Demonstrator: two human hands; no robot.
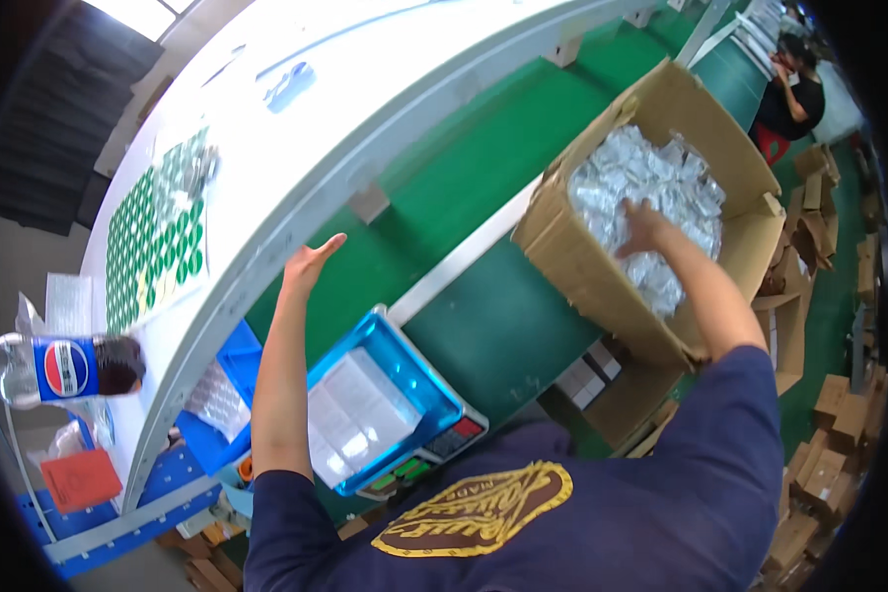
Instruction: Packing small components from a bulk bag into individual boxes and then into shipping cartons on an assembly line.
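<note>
My right hand (645,229) reaches into a large open cardboard box (587,271), over a heap of small clear plastic packets (686,192). Its fingers are spread, and I see nothing held; whether the fingertips touch the packets I cannot tell. Beside the rim of the white table, my left hand (312,264) is raised with the thumb stretched out and nothing visible in it. Between my forearms sits a weighing scale with a shiny blue tray (429,390), bearing a white, plastic-covered flat bundle (360,414).
Left is the curved white table (296,148) with a sheet of round green stickers (158,237) and a cola bottle (64,367). A blue bin (232,395) stands below its rim. Cardboard boxes (819,474) pile up at right. Another person (797,94) sits at the far right.
</note>
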